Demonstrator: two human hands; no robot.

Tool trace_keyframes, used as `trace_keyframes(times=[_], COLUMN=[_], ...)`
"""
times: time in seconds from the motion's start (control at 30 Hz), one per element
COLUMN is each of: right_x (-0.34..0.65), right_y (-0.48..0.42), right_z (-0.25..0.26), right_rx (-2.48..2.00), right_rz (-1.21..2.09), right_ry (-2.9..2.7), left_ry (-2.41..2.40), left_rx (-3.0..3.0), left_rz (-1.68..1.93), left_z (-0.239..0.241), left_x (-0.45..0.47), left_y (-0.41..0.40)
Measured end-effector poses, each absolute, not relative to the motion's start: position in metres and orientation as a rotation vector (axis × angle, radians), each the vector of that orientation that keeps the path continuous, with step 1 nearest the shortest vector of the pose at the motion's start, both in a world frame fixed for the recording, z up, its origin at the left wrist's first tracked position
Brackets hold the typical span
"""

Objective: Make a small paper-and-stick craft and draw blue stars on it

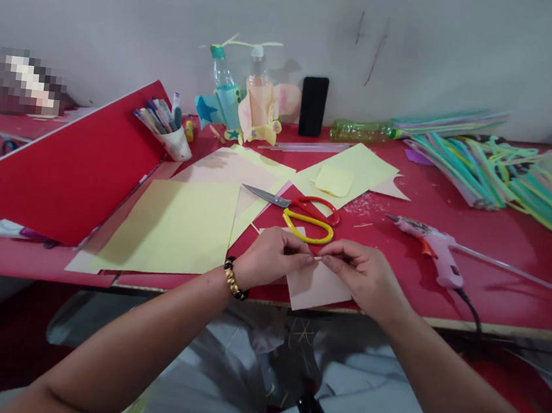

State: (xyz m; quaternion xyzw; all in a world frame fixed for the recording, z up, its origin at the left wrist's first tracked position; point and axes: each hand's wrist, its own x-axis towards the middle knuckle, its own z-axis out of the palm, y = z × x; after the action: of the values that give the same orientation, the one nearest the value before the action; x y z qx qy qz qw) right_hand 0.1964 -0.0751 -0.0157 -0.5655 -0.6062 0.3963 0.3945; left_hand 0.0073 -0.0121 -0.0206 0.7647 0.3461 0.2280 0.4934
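Both hands meet near the table's front edge, over a pale pink paper square point(319, 290). Between the fingertips sits a tiny, thin pale piece point(318, 258); its kind is too small to make out. My left hand point(275, 256), with a beaded bracelet at the wrist, pinches one end. The other end is pinched by my right hand point(365, 272). Just beyond the fingers lie scissors point(309, 220) with one red and one yellow handle, their blades pointing left. A large light yellow sheet point(175, 229) lies left of my left hand.
A pink glue gun point(430, 245) rests to the right, its cord hanging over the edge. Behind stand two decorated bottles point(226, 96), a black phone point(313, 106) and a cup of pens point(177, 143). Pipe cleaners point(472, 171) pile up at right; a red board point(78, 159) leans at left.
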Motion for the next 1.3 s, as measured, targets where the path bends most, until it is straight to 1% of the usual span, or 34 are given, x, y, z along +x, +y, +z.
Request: trace_keyframes(times=[0.17, 0.4, 0.63, 0.83, 1.3], right_x=[0.1969, 0.1961, 0.1989, 0.1978, 0.1994], right_y=[-0.0750, -0.0736, -0.0722, -0.0717, -0.0712], right_z=[-0.0197, -0.0184, -0.0183, -0.0202, -0.0203], right_rx=[-1.435, -1.450, -1.417, -1.410, -1.459], right_rz=[1.109, 1.103, 1.117, 1.156, 1.066], right_ry=[-1.476, -1.486, -1.441, -1.400, -1.468], left_ry=[0.869, 0.884, 0.871, 0.883, 0.915], left_rx=[1.861, 1.889, 1.855, 1.858, 1.877], left_rz=[0.584, 0.615, 0.507, 0.511, 0.546], left_z=[-0.0203, -0.0195, -0.0162, -0.0169, -0.0195], left_x=[0.0071, 0.0088, 0.0065, 0.0064, 0.0077], left_y=[-0.0123, -0.0137, -0.0122, -0.0119, -0.0117])
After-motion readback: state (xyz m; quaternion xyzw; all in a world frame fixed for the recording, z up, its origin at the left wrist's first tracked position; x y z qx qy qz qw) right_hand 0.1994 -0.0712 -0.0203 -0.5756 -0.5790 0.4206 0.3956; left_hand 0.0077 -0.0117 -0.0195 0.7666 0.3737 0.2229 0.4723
